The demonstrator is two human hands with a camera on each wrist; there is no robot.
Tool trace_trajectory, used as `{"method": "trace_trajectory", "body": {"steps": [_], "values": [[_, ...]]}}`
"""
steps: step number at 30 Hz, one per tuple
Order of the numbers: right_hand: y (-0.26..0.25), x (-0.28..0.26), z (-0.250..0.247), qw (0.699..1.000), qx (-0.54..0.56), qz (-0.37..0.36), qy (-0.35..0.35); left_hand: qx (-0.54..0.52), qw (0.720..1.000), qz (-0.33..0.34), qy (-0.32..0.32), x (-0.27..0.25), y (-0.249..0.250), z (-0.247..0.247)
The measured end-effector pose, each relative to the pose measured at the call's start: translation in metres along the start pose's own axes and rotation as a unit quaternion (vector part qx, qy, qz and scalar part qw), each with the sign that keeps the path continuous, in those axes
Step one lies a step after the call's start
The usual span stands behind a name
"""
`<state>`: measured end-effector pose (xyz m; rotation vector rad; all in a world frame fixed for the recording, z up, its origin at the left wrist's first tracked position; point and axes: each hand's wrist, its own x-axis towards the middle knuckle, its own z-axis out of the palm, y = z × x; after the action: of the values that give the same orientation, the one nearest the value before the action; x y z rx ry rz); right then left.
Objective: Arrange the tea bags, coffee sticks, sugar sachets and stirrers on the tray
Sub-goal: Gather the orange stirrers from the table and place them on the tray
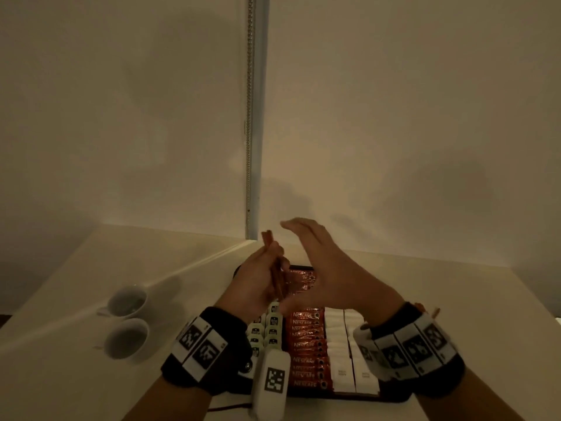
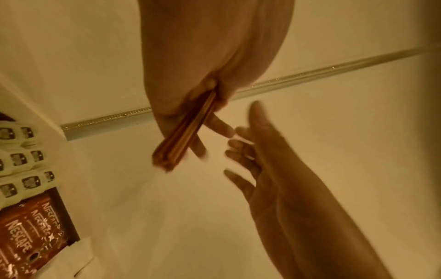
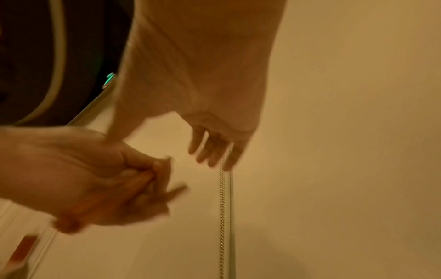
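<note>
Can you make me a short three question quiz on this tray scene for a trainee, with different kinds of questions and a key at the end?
1. True or false: the left hand grips a bundle of wooden stirrers.
2. Multiple choice: on the tray, what lies between the tea bags and the white sugar sachets? A) cups B) coffee sticks C) spoons
3. Fill in: the right hand holds ____, its fingers straight.

Key: 1 true; 2 B; 3 nothing. Extra note: two white cups stand off the tray, to its left.
</note>
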<state>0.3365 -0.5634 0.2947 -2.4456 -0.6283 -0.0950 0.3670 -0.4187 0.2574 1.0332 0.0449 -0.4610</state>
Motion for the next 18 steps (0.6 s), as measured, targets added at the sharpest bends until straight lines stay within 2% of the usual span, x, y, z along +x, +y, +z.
{"method": "trace_trajectory", "body": {"steps": [2,5,9,13,18], "values": [[-0.003,0.006,0.003,0.995,-0.031,-0.035,-0.089,0.005,0.998,-0.057,-0.035,-0.003,0.002,0.003],[-0.001,0.01,0.01,0.986,-0.089,-0.052,-0.133,-0.018,0.995,-0.088,-0.052,-0.007,0.002,0.006],[-0.002,0.009,0.009,0.985,-0.107,-0.056,-0.12,0.014,0.992,-0.113,-0.059,-0.01,0.003,0.006],[-0.002,0.005,0.004,0.986,-0.083,-0.031,-0.144,0.021,0.993,-0.105,-0.058,-0.014,0.007,0.011],[0.004,0.006,0.005,0.99,-0.107,-0.065,-0.069,0.026,0.991,-0.088,-0.099,-0.017,0.008,0.012]]}}
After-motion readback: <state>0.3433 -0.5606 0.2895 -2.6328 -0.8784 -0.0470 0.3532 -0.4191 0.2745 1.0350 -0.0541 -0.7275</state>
